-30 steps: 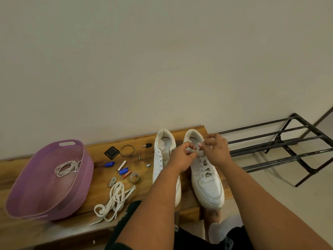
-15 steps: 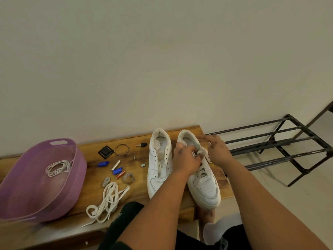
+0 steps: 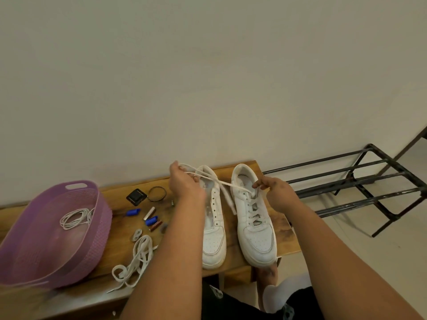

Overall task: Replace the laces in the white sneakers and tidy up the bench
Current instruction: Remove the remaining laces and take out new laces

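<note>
Two white sneakers stand side by side on the wooden bench [image 3: 238, 172], toes toward me. The right sneaker [image 3: 254, 227] is laced; the left sneaker [image 3: 213, 236] shows bare eyelets. My left hand [image 3: 184, 183] pinches the free end of a white lace [image 3: 227, 184] and holds it stretched up and left over the left sneaker. My right hand [image 3: 275, 188] pinches the same lace at the right sneaker's top eyelets. A loose bundle of flat white laces [image 3: 136, 262] lies on the bench at the front left.
A purple plastic basket [image 3: 76, 257] at the left holds a thin coiled white cord [image 3: 75, 218]. Small items lie between basket and sneakers: a black square piece [image 3: 136, 197], a ring [image 3: 157, 193], blue caps [image 3: 133, 212], metal bits. A black metal rack [image 3: 369, 188] stands on the right.
My left hand has pulled away from the right sneaker toward the upper left, drawing the lace out long and taut. My right hand stays at the sneaker's top eyelets.
</note>
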